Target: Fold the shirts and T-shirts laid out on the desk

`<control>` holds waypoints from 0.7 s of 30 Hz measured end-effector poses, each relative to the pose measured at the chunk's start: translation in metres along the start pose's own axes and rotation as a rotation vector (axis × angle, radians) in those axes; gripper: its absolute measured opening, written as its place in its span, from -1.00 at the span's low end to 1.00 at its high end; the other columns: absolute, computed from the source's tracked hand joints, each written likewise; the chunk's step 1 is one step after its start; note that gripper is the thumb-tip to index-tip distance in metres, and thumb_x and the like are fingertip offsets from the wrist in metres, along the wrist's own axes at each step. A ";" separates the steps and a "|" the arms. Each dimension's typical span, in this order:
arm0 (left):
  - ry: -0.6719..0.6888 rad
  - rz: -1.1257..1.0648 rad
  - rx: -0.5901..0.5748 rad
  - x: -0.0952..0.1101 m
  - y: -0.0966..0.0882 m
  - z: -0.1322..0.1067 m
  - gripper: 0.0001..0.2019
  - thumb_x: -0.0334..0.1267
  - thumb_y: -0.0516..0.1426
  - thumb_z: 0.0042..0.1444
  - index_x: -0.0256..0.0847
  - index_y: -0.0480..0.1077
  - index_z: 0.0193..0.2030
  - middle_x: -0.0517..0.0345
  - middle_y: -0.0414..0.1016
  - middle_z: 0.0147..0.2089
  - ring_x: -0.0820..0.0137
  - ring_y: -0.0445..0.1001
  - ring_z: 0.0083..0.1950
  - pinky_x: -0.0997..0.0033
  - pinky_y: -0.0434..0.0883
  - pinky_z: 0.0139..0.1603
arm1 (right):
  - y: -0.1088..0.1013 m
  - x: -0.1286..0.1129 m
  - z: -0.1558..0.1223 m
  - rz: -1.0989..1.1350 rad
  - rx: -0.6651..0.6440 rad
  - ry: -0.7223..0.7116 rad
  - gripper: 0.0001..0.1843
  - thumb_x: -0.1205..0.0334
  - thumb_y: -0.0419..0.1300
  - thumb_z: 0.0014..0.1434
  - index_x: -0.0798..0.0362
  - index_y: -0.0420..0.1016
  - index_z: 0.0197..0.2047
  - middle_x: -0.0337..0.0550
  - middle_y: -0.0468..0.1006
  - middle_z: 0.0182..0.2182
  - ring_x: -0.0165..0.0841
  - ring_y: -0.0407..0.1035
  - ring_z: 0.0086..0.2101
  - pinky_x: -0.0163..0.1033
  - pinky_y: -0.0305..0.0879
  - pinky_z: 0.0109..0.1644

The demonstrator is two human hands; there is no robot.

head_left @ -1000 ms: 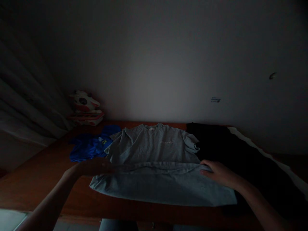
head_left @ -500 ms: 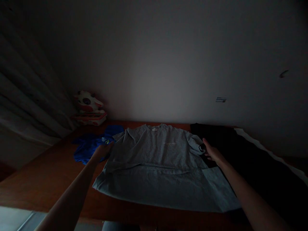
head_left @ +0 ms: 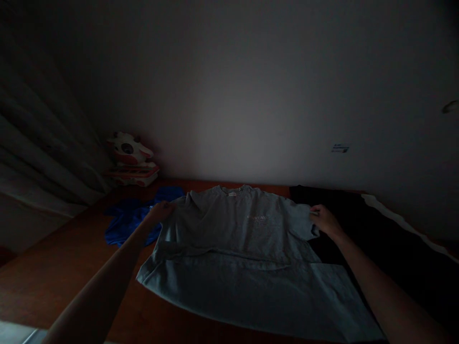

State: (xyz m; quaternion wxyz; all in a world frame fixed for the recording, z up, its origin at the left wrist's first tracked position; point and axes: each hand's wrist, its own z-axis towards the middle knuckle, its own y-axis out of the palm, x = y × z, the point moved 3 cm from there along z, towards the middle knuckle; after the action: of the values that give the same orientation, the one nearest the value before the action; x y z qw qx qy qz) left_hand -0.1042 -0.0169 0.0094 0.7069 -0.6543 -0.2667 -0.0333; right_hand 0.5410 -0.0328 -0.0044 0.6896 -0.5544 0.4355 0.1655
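A grey T-shirt (head_left: pixel 229 224) with small chest lettering lies spread face up, its collar toward the wall. A fold runs across its middle and the lower part is creased. My right hand (head_left: pixel 325 220) pinches the edge of the right-hand sleeve, which is drawn outward. At the opposite sleeve, my left hand (head_left: pixel 159 212) is closed on the fabric; its fingertips are partly hidden in the dim light. Beneath and beside my left hand lies a crumpled blue garment (head_left: pixel 131 222).
A cow-shaped toy (head_left: pixel 131 150) stands on the wooden table (head_left: pixel 64 267) at the back left. Black cloth (head_left: pixel 387 243) with a white edge covers the right side. A curtain (head_left: pixel 43 143) hangs at the left, and a wall (head_left: pixel 229 95) rises behind.
The right-hand sleeve, bunched before, is now pulled out flat by my right hand. My left hand has risen slightly and closed on the other sleeve. The shirt's lower right corner has shifted nearer.
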 end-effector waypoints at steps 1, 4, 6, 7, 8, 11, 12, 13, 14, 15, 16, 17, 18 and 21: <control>0.002 0.013 0.026 0.001 -0.007 0.002 -0.64 0.01 0.08 0.22 -0.25 0.52 -0.17 -0.11 0.65 -0.15 0.11 0.62 -0.06 0.36 0.48 -0.18 | -0.010 -0.001 0.005 -0.026 0.048 -0.038 -0.83 0.33 0.24 -0.06 0.02 0.51 -0.31 -0.08 0.62 -0.31 -0.16 0.54 -0.19 -0.16 0.41 -0.09; 0.015 0.053 0.103 0.008 -0.025 0.005 -0.60 0.01 0.00 0.29 -0.26 0.48 -0.05 -0.15 0.63 -0.06 0.07 0.60 0.02 0.29 0.47 -0.07 | -0.032 -0.002 0.014 -0.253 0.205 -0.223 -0.80 0.37 0.17 0.01 0.04 0.52 -0.25 0.04 0.60 -0.16 -0.12 0.50 -0.08 -0.11 0.35 0.06; 0.021 0.079 0.150 0.015 -0.031 0.001 -0.60 -0.04 0.00 0.29 -0.29 0.45 0.02 -0.19 0.60 0.00 0.03 0.56 0.10 0.22 0.45 0.03 | -0.038 -0.002 0.013 -0.452 0.289 -0.336 -0.77 0.38 0.15 0.05 0.09 0.55 -0.21 0.17 0.57 -0.11 -0.04 0.47 -0.03 -0.01 0.35 0.09; 0.031 0.095 0.179 0.019 -0.031 -0.003 -0.60 -0.07 0.02 0.27 -0.31 0.42 0.07 -0.23 0.57 0.05 0.00 0.52 0.15 0.17 0.43 0.10 | -0.037 -0.001 0.010 -0.520 0.315 -0.359 -0.76 0.35 0.16 0.06 0.11 0.56 -0.18 0.23 0.56 -0.07 0.02 0.46 -0.01 0.05 0.36 0.08; 0.064 0.117 0.211 0.024 -0.030 -0.011 -0.59 -0.10 0.04 0.25 -0.34 0.40 0.11 -0.27 0.54 0.10 -0.02 0.47 0.21 0.13 0.40 0.17 | -0.036 0.000 0.005 -0.551 0.327 -0.363 -0.74 0.31 0.19 0.06 0.12 0.56 -0.15 0.27 0.54 -0.03 0.07 0.44 0.01 0.12 0.36 0.07; 0.345 0.157 0.196 0.036 -0.018 -0.050 -0.62 -0.15 0.06 0.23 -0.30 0.41 0.10 -0.23 0.50 0.14 0.04 0.45 0.23 0.11 0.36 0.25 | -0.026 -0.004 -0.028 -0.531 0.219 -0.473 -0.70 0.19 0.22 0.12 0.08 0.55 -0.07 0.24 0.53 0.00 0.07 0.44 0.02 0.16 0.36 0.09; 0.485 0.156 0.135 0.038 -0.011 -0.068 -0.65 -0.12 0.06 0.25 -0.25 0.44 0.06 -0.17 0.53 0.11 0.09 0.49 0.18 0.13 0.38 0.24 | -0.021 -0.007 -0.045 -0.501 0.117 -0.554 -0.72 0.16 0.18 0.18 0.05 0.55 -0.07 0.17 0.56 -0.04 0.00 0.47 0.00 0.10 0.37 0.10; 0.621 0.146 0.045 0.038 -0.003 -0.087 -0.67 -0.08 0.06 0.27 -0.19 0.46 0.03 -0.09 0.55 0.07 0.14 0.52 0.14 0.17 0.42 0.21 | -0.017 -0.010 -0.065 -0.448 -0.029 -0.647 -0.75 0.14 0.13 0.24 0.02 0.55 -0.09 0.08 0.59 -0.09 -0.08 0.49 -0.03 0.02 0.38 0.11; 0.737 0.141 -0.040 0.034 0.004 -0.107 -0.66 -0.02 0.09 0.26 -0.14 0.48 0.03 -0.03 0.57 0.06 0.16 0.53 0.13 0.18 0.43 0.20 | -0.013 -0.012 -0.086 -0.396 -0.179 -0.706 -0.74 0.10 0.09 0.30 -0.01 0.55 -0.12 0.00 0.61 -0.14 -0.15 0.52 -0.08 -0.04 0.40 0.09; 0.829 0.151 -0.096 0.028 0.010 -0.126 -0.62 0.04 0.14 0.22 -0.10 0.48 0.07 0.00 0.56 0.10 0.16 0.51 0.15 0.16 0.42 0.22 | -0.011 -0.013 -0.108 -0.364 -0.309 -0.741 -0.72 0.05 0.05 0.34 -0.04 0.56 -0.16 -0.05 0.62 -0.17 -0.20 0.53 -0.11 -0.08 0.42 0.07; 0.887 0.166 -0.121 0.021 0.013 -0.143 -0.53 0.09 0.19 0.17 -0.08 0.46 0.14 0.00 0.54 0.15 0.14 0.49 0.18 0.14 0.42 0.23 | -0.010 -0.012 -0.130 -0.353 -0.404 -0.761 -0.70 -0.01 0.08 0.35 -0.06 0.57 -0.18 -0.09 0.62 -0.18 -0.21 0.52 -0.11 -0.10 0.42 0.07; 0.911 0.181 -0.119 0.012 0.016 -0.156 -0.44 0.12 0.23 0.14 -0.07 0.42 0.22 -0.02 0.51 0.21 0.11 0.47 0.22 0.11 0.41 0.25 | -0.012 -0.010 -0.149 -0.350 -0.447 -0.757 -0.69 -0.07 0.13 0.31 -0.08 0.58 -0.14 -0.09 0.62 -0.13 -0.20 0.51 -0.06 -0.09 0.41 0.10; 0.911 0.194 -0.106 0.003 0.016 -0.167 -0.39 0.13 0.25 0.12 -0.06 0.40 0.27 -0.03 0.49 0.25 0.08 0.45 0.24 0.08 0.41 0.26 | -0.013 -0.005 -0.165 -0.355 -0.486 -0.748 -0.67 -0.12 0.19 0.27 -0.10 0.59 -0.08 -0.09 0.61 -0.08 -0.19 0.50 -0.02 -0.08 0.40 0.13; 0.872 0.199 -0.102 -0.018 0.014 -0.182 -0.59 -0.01 0.17 0.23 0.04 0.48 0.20 0.07 0.53 0.22 0.09 0.48 0.21 0.11 0.44 0.24 | -0.015 0.014 -0.195 -0.368 -0.535 -0.688 -0.51 -0.16 0.36 0.08 -0.16 0.59 0.04 -0.06 0.54 0.10 -0.10 0.44 0.11 -0.01 0.36 0.21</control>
State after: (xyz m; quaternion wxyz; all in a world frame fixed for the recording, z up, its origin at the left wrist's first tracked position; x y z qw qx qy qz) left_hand -0.0530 -0.1923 -0.0111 0.7199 -0.6355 0.1222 -0.2509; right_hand 0.4783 -0.2189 -0.0069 0.6448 -0.6934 0.0183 0.3210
